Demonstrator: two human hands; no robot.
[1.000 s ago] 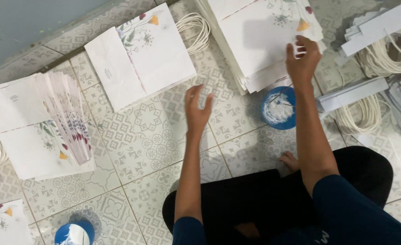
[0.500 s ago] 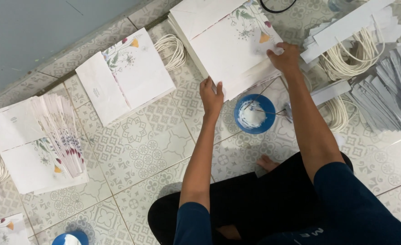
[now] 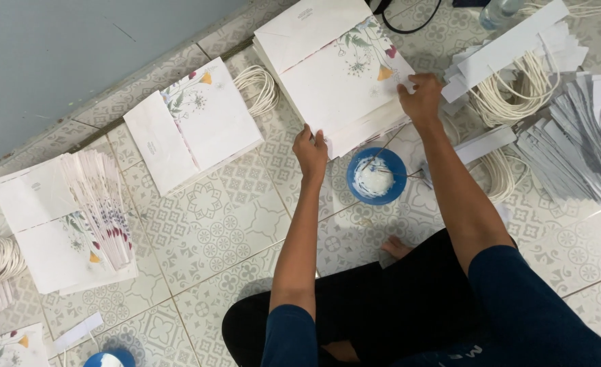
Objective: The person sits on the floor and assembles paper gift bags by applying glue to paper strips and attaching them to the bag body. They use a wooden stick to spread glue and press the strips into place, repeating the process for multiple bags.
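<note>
On patterned tile, hands (image 3: pixel 311 153) gripping flat floral paper stack (image 3: pixel 334 75).

Stack of paper sheets (image 3: pixel 334 81): matt white, floral print. Floor (image 3: pixel 232 224): smooth patterned ceramic tile, slight sheen. Bowl (image 3: pixel 376 176): glossy blue plastic, white paste inside. Cord bundle (image 3: pixel 511 92): off-white twisted string. Strips (image 3: pixel 572 153): grey matt card.

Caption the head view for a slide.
Both hands, left and right, grip a stack of floral paper sheets above a blue glue bowl.
</note>
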